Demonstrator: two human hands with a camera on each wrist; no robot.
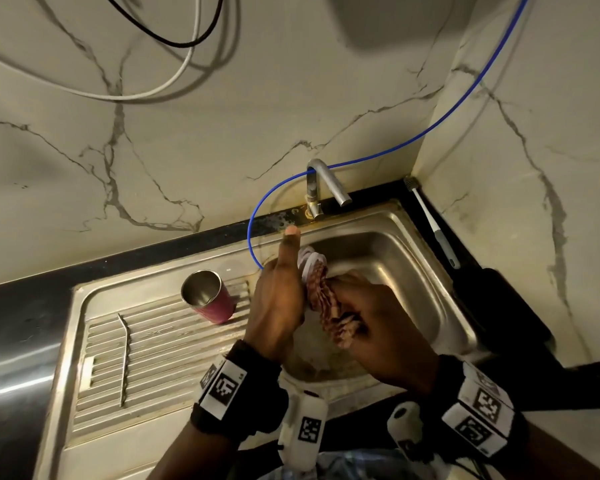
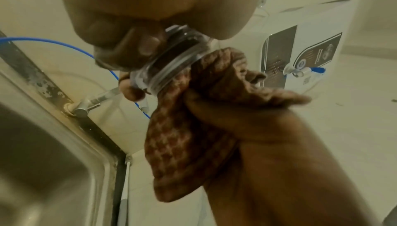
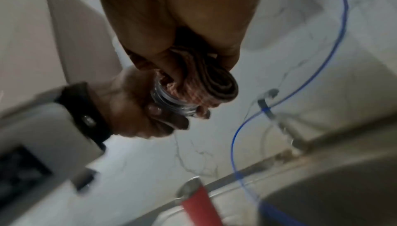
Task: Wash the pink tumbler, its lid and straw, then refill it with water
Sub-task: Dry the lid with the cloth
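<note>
the left hand [image 1: 274, 299] grips the clear lid [image 2: 169, 63] by its rim, fingers curled, thumb straight up. the right hand [image 1: 378, 306] holds a checked cloth [image 2: 189, 128] in a closed fist and pushes its end into the lid. i think this step is wiping the lid inside; it is good to turn the cloth along the threads and keep both over the sink [image 1: 426, 237]. the pink tumbler [image 1: 210, 299] stands open on the drainboard [image 1: 160, 358], and the straw [image 1: 124, 355] lies well apart to its left. the tap [image 1: 326, 183] looks closed.

Marble-veined wall [image 1: 187, 150], steel sink [image 1: 406, 244], black counter [image 1: 21, 317].
</note>
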